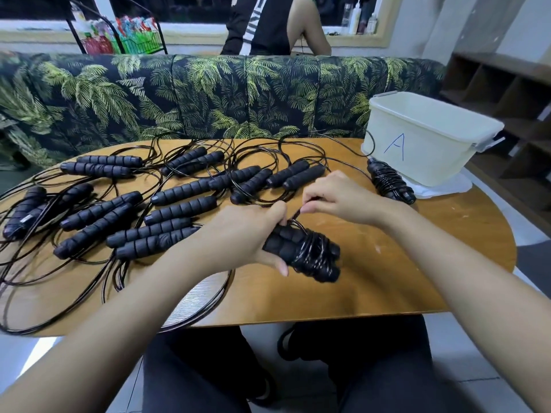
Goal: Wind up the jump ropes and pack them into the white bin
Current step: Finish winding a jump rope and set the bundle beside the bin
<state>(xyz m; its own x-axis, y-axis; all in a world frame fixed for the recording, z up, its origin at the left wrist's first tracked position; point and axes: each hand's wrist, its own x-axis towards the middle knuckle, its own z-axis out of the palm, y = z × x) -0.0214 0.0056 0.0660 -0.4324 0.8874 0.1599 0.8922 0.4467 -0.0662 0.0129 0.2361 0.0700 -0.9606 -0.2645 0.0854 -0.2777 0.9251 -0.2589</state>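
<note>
- At the near centre of the table (pixel 387 263), the left hand (pixel 247 234) grips a pair of black foam handles side by side, fingers and thumb curled round them. Judged purpose: to hold the two handles together as a core for the winding.
- The right hand (pixel 337 195) is closed in a pinch on the cord tail (pixel 293 215), just above the upper end of the handles. The tail appears to be held taut so the coils cannot spring loose.
- The jump rope (pixel 310 254) in hand has its cord wrapped in many tight turns round the lower half of the handles. Winding is judged nearly complete, with the tail not yet secured.
- One wound bundle (pixel 390 181) lies on the table at the foot of the white bin (pixel 426 138); whether it touches the bin cannot be told. It is outside the bin, so not yet packed.
- The white bin, marked with a blue "A", stands open at the far right of the table on what looks like its own lid (pixel 447 188). It is judged within reach of the right hand. Its contents are not visible.
- The unwound ropes (pixel 182 210) cover the left and middle of the table, handles in pairs. Their cords overlap in loose loops, and some hang over the near edge. Risk noted: lifting one rope may drag its neighbours.
- Beyond the table stands a palm-print sofa (pixel 208 93), with another person (pixel 268 25) behind it.
</note>
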